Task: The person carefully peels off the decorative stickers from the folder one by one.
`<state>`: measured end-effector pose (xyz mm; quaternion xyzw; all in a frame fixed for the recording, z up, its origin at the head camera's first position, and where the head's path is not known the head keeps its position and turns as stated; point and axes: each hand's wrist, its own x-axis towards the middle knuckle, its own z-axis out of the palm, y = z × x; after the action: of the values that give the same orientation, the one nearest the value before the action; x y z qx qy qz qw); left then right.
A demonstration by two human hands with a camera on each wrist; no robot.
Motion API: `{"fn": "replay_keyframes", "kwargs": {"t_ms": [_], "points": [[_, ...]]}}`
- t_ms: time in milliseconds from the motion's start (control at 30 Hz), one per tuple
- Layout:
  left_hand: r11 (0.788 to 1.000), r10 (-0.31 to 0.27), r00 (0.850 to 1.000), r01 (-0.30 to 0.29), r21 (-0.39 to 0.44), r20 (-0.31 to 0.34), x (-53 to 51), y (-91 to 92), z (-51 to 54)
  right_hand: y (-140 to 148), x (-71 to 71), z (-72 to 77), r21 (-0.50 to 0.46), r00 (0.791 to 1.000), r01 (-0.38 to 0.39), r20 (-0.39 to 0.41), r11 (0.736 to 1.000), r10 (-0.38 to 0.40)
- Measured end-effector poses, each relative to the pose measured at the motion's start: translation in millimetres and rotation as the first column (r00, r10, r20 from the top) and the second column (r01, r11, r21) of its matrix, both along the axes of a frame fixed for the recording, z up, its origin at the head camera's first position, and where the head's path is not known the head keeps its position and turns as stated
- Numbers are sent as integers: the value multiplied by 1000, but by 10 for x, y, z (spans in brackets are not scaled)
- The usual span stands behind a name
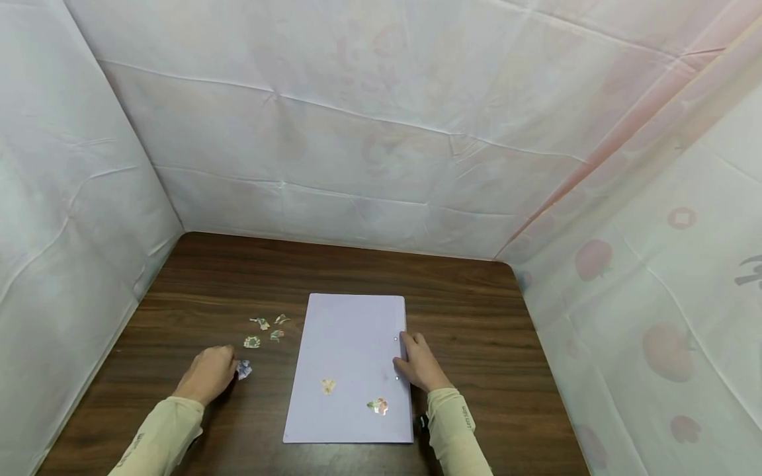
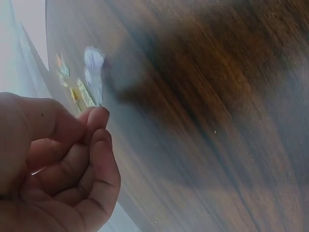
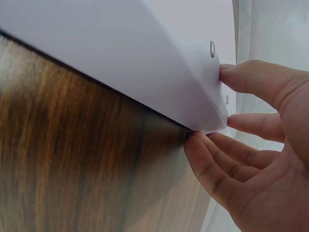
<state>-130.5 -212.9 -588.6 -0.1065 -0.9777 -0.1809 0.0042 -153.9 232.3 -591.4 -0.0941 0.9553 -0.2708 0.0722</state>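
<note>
My left hand (image 1: 208,373) pinches a small blue-purple flower sticker (image 1: 243,369) by its edge between thumb and fingertips, low over the table's left part. In the left wrist view this sticker (image 2: 94,67) stands up from the fingertips. With my right hand (image 1: 424,363) I hold the right edge of a white folder (image 1: 348,337), thumb on its cover and other fingers along its side, as the right wrist view shows. Lying on the folder are a yellowish flower sticker (image 1: 328,386) and a red-and-green flower sticker (image 1: 378,406).
Several loose stickers (image 1: 252,342) lie on the dark wooden table (image 1: 476,317) between my left hand and the folder's far left side. Two small metal rivets sit near the folder's right edge. White cloth curtains (image 1: 357,132) hang along the table's back and sides.
</note>
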Motion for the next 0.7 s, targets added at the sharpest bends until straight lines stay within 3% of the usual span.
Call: {"fn": "replay_keyframes", "kwargs": {"t_ms": [167, 467, 700], "points": [[1000, -14, 997, 13, -8, -76, 4, 15, -53, 1, 3, -5, -5, 1000, 0, -3, 1000, 0], [1000, 4, 1000, -4, 3, -12, -2, -2, -1, -3, -5, -12, -2, 1000, 7, 5, 1000, -7], [999, 12, 998, -10, 45, -54, 2, 52, 64, -6, -3, -1, -1, 1000, 10, 2, 1000, -10]]}}
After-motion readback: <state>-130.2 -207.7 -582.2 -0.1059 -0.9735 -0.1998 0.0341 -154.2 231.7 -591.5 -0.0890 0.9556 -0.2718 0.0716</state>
